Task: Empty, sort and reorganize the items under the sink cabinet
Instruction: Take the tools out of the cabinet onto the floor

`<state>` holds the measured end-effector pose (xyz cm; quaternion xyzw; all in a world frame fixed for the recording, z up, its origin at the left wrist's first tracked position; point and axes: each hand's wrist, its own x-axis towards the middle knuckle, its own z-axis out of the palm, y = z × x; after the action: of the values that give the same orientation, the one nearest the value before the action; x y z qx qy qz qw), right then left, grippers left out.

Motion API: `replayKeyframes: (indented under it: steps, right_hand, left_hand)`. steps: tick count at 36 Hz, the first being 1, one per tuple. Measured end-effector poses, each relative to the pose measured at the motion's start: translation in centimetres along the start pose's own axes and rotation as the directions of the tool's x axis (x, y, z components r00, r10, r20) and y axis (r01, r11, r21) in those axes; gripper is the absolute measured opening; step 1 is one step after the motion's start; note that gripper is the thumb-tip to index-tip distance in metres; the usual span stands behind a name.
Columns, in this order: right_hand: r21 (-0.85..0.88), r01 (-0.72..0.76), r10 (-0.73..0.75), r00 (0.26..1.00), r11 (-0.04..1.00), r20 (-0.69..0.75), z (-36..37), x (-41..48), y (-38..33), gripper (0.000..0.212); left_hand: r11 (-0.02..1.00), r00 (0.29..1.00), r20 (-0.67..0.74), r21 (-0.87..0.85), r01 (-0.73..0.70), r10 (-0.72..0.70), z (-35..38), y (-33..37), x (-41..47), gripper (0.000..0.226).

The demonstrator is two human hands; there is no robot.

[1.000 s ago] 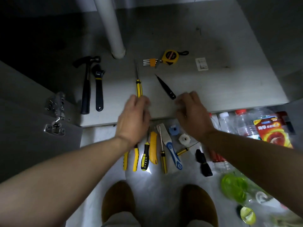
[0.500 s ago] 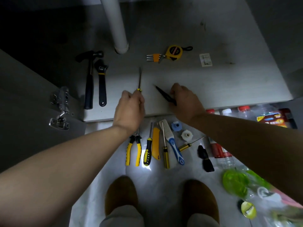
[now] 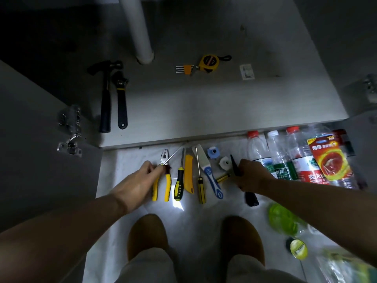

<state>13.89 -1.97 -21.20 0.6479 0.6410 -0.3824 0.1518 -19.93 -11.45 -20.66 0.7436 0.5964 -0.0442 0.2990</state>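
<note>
My left hand (image 3: 140, 180) grips a thin screwdriver (image 3: 173, 155) by its yellow handle, the shaft pointing up-right over the yellow pliers (image 3: 166, 180) on the floor. My right hand (image 3: 251, 174) holds a black pointed tool (image 3: 233, 162) just right of a white plastic nut (image 3: 224, 162). On the cabinet floor (image 3: 204, 111) lie a black hammer (image 3: 105, 99), a black wrench (image 3: 122, 99), hex keys (image 3: 184, 69) and a yellow tape measure (image 3: 209, 63).
On the floor tiles lie several more screwdrivers, a yellow utility knife (image 3: 188, 174), a blue-handled scraper (image 3: 210, 174) and a blue cap (image 3: 212, 153). Plastic bottles (image 3: 285, 158) stand at the right. A white drain pipe (image 3: 138, 31) rises at the back. Open door hinges (image 3: 69, 129) sit left.
Both hands took the screwdriver and the black pointed tool off the cabinet floor and pulled them back down over the row of tools on the tiles.
</note>
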Motion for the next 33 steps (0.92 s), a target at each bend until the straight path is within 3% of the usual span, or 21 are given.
replayKeyframes:
  steps: [3, 7, 14, 20, 22, 27, 33]
  right_hand:
    - [-0.056, -0.054, 0.054, 0.999, 0.997, 0.002, -0.1, 0.6, 0.2, 0.024]
    - [-0.048, -0.074, 0.073, 0.997, 0.996, -0.032, 0.1, 1.1, 0.1, 0.028]
    - [-0.077, -0.028, 0.019, 0.992, 0.997, -0.121, -0.1, 1.0, 0.1, 0.037]
    - [-0.091, 0.045, -0.06, 0.983, 0.995, -0.172, -0.2, 0.4, -0.4, 0.033]
    - [-0.076, 0.086, -0.098, 0.98, 0.993, -0.173, -0.2, 0.2, -0.7, 0.036]
    - [-0.055, 0.178, -0.185, 0.966, 0.983, -0.178, -0.1, -0.1, -1.3, 0.03]
    - [-0.046, 0.213, -0.217, 0.964, 0.976, -0.152, -0.2, -0.2, -1.8, 0.04]
  left_hand:
    - [0.985, 0.992, 0.011, -0.117, 0.128, -0.128, 0.6, -0.6, 0.1, 0.037]
    - [0.917, 0.951, 0.034, -0.256, 0.305, -0.307, 1.0, -0.8, 0.5, 0.031]
    - [0.845, 0.871, 0.052, -0.221, 0.487, -0.488, 0.7, -0.5, 1.1, 0.038]
    - [0.8, 0.811, 0.105, -0.137, 0.585, -0.575, 1.3, -0.8, 1.3, 0.041]
    - [0.798, 0.803, 0.116, -0.094, 0.595, -0.585, 1.3, -1.0, 1.3, 0.042]
    - [0.861, 0.888, 0.182, -0.224, 0.456, -0.423, 1.3, -0.9, 1.4, 0.054]
    - [0.835, 0.884, 0.226, -0.299, 0.462, -0.408, 2.1, 0.7, 2.6, 0.052]
